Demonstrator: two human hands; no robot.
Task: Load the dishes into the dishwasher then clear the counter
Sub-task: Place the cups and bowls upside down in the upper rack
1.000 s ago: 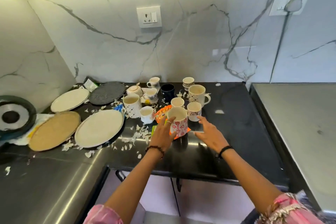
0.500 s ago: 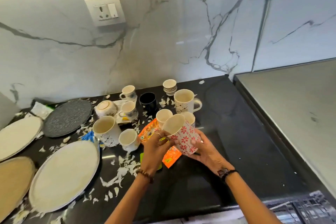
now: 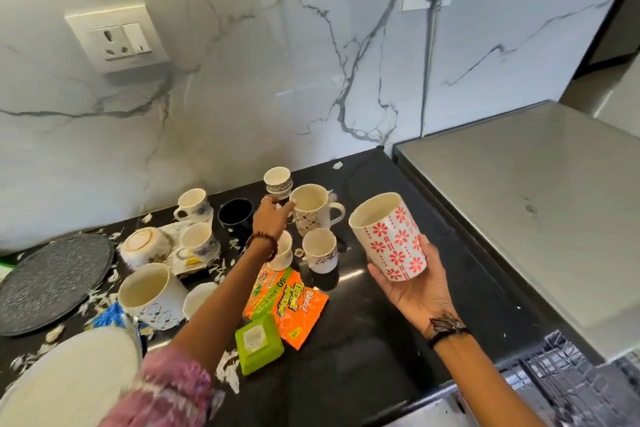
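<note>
My right hand (image 3: 415, 288) holds a white cup with red flowers (image 3: 389, 236), lifted above the black counter (image 3: 363, 357) and tilted a little. My left hand (image 3: 272, 218) reaches across to a tall cream mug with a brown pattern (image 3: 311, 210); its fingertips are at the mug's left rim, with no grip visible. Around it stand a small white cup (image 3: 318, 250), a stack of little cups (image 3: 277, 178), a black cup (image 3: 236, 215), two blue-flowered cups (image 3: 192, 203) and a large patterned mug (image 3: 149, 291). A dishwasher rack (image 3: 571, 381) shows at the bottom right.
A grey plate (image 3: 52, 281) and a white plate (image 3: 69, 381) lie at the left, beside an upturned bowl (image 3: 145, 246). An orange snack packet (image 3: 287, 302), a green box (image 3: 258, 343) and paper scraps litter the counter. A steel surface (image 3: 519, 201) borders the right.
My right hand has taken the red-flowered cup alone and carried it right and up. My left hand let go of it and moved back toward the tall cream mug.
</note>
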